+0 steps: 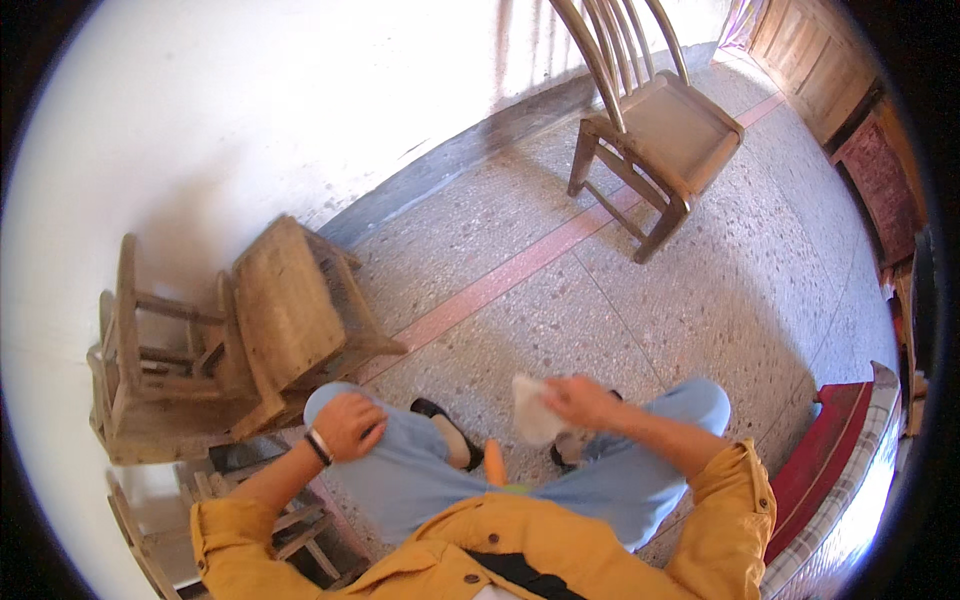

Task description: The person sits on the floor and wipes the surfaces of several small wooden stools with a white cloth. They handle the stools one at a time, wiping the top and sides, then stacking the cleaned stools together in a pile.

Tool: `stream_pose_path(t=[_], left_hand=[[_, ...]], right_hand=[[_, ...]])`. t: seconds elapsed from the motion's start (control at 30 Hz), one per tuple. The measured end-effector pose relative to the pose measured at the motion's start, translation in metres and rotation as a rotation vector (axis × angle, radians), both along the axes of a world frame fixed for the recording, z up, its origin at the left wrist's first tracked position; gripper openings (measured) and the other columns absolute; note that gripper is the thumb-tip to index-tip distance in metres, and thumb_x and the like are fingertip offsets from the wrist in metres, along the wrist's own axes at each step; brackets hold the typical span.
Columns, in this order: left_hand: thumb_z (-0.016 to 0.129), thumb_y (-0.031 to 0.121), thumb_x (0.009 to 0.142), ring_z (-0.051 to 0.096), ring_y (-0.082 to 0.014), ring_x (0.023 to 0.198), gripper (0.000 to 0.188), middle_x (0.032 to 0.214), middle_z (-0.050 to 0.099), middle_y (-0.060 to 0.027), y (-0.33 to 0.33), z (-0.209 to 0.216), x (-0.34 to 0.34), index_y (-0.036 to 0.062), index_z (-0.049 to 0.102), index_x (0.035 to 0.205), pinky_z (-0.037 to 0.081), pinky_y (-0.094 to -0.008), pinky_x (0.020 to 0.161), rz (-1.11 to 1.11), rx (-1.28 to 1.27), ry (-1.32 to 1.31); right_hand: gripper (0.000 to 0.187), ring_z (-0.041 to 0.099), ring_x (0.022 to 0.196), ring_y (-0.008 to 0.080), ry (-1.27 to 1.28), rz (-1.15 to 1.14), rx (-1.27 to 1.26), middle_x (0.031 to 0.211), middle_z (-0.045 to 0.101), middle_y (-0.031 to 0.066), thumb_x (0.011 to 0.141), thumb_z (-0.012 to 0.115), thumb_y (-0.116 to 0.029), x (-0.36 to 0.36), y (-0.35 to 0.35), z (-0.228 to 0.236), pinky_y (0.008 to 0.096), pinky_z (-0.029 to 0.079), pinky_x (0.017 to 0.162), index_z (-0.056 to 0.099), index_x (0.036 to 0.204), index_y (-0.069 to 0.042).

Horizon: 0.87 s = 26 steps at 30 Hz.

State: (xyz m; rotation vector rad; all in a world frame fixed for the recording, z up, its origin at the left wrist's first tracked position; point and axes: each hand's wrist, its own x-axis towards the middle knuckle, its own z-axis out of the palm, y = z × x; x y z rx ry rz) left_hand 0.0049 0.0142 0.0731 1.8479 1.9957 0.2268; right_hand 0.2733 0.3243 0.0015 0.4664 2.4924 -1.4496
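My right hand (582,403) is closed on a small white cloth (535,412), held out in front of my right knee; motion blurs the cloth, so it may be paper. On my left knee rests my left hand (350,426), its fingers curled in with nothing visible in them and a dark band round the wrist. Between my thighs an orange, long, rounded thing (494,463) points upward, with a bit of green at its lower end. No hand touches it, and its kind cannot be made out.
Wooden stools (290,305) lie piled against the white wall at left. A wooden chair (670,130) with a slatted back stands ahead on the speckled floor (520,290). To my right is a red piece of furniture (825,470) with a checked cover (850,480).
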Motion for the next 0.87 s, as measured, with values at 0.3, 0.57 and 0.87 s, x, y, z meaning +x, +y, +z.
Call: stream_pose_path(t=[0.3,0.57,0.87], left_hand=[[0.064,0.01,0.066,0.064,-0.0245,0.081,0.014,0.085,0.067,-0.0078,0.034,-0.001,-0.002,0.0054,0.065,0.079,0.051,-0.0353,0.072,0.102,-0.038,-0.116],[0.063,0.014,0.071,0.061,-0.0271,0.073,0.009,0.077,0.064,-0.008,0.092,0.022,-0.016,0.0069,0.063,0.075,0.048,-0.0376,0.065,0.062,-0.211,-0.372],[0.052,0.025,0.082,0.062,-0.0306,0.089,0.026,0.09,0.066,-0.0128,0.099,0.025,0.05,0.009,0.066,0.097,0.048,-0.0416,0.078,-0.209,-0.844,0.15]], right_hand=[[0.039,0.06,0.073,0.0409,-0.167,0.382,-0.34,0.077,0.062,0.0226,0.093,0.044,-0.036,-0.002,-0.004,0.012,0.0509,0.047,0.063,0.051,0.121,-0.01],[0.037,0.06,0.071,0.0411,-0.106,0.22,-0.335,0.076,0.061,0.022,0.092,0.046,-0.036,-0.036,0.023,0.033,0.0512,0.046,0.061,0.052,0.12,-0.012],[0.032,0.054,0.066,0.0124,0.005,-1.089,-0.192,0.07,0.062,0.0139,0.088,0.059,-0.029,0.023,-0.008,-0.018,0.0325,0.045,0.058,0.062,0.099,0.0]])
